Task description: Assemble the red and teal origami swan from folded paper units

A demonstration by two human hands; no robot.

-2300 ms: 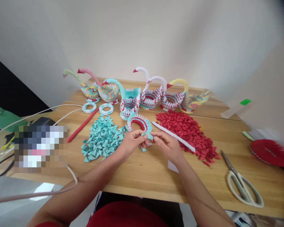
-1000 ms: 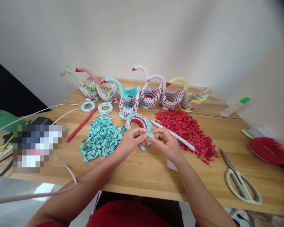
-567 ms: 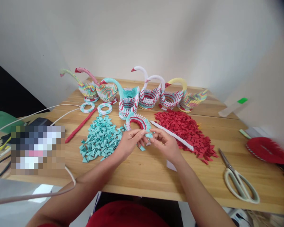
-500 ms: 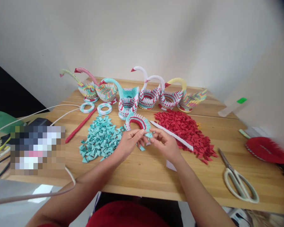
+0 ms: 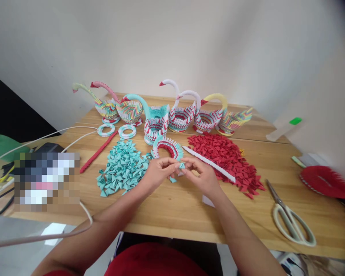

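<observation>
I have the left hand [image 5: 160, 171] drawn into a narrow pinch, thumb against forefinger, at one side of a small turquoise folded-paper piece [image 5: 182, 165]. The right hand [image 5: 200, 175] meets it from the other side, thumb and fingertips nearly together on the same piece, its other fingers curled. From my view I can't tell which grip bears more of it. Just beyond the fingers sits a round, open-centred ring of red, white and turquoise folded paper [image 5: 172, 144]; its near side is hidden behind the hands, so I can't tell whether the left fingers touch it. To the left of the ring, a heap of loose turquoise paper triangles [image 5: 123, 168] lies on the wooden table [image 5: 166, 214]. On the right I see a heap of red paper triangles [image 5: 227, 163], with a slender white paper rod [image 5: 211, 165] along its near edge.
</observation>
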